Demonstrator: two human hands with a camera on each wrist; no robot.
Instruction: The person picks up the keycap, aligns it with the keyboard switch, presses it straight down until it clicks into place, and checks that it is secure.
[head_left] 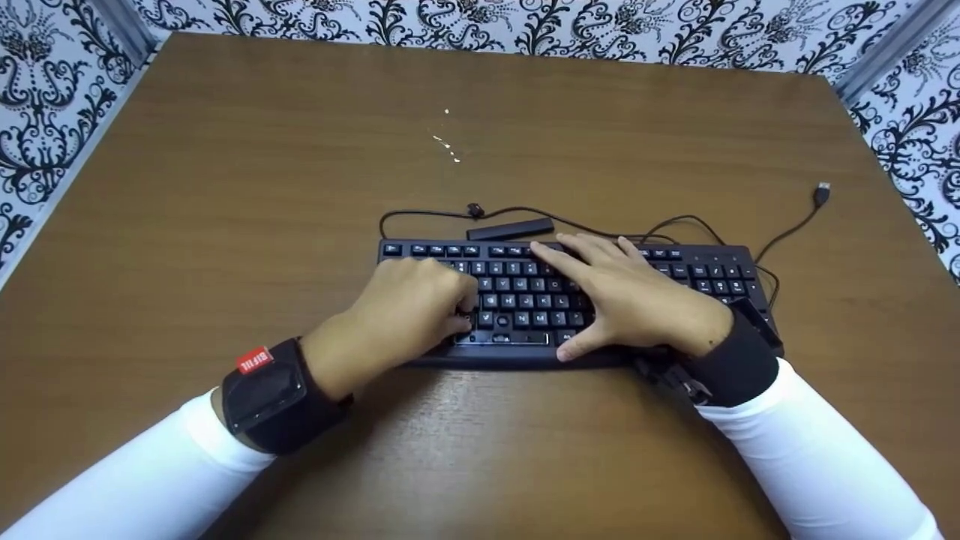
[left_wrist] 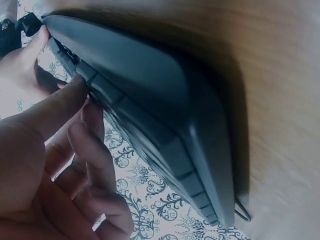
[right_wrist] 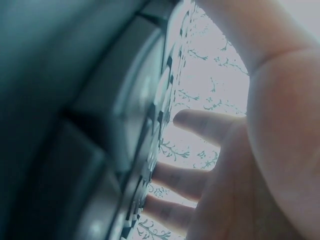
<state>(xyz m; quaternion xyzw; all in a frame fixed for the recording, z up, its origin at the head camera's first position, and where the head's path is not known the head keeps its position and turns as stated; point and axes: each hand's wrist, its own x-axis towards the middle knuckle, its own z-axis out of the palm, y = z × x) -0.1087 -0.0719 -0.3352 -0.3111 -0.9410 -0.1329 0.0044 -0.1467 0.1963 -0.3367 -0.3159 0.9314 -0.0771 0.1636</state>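
Observation:
A black computer keyboard (head_left: pixel 525 301) lies on the table beneath both hands. My left hand (head_left: pixel 409 304) is at its lower left keys, thumb and forefinger pinching at a keycap (left_wrist: pixel 86 71); in the head view the hand hides that key. Near the bottom row, a round mount (head_left: pixel 502 320) shows where no keycap sits, and the space bar slot (head_left: pixel 521 338) lies bare. My right hand (head_left: pixel 634 300) rests spread over the middle and right keys, its thumb at the front edge. Behind the keyboard lies a long black space bar keycap (head_left: pixel 510 229).
The keyboard's black cable (head_left: pixel 442 213) loops behind it, with a dark tie or clip (head_left: pixel 475 211) on it. Its USB plug (head_left: pixel 822 195) lies at the right. Small bright specks (head_left: pixel 448 146) show farther back on the brown wooden table (head_left: pixel 262 150).

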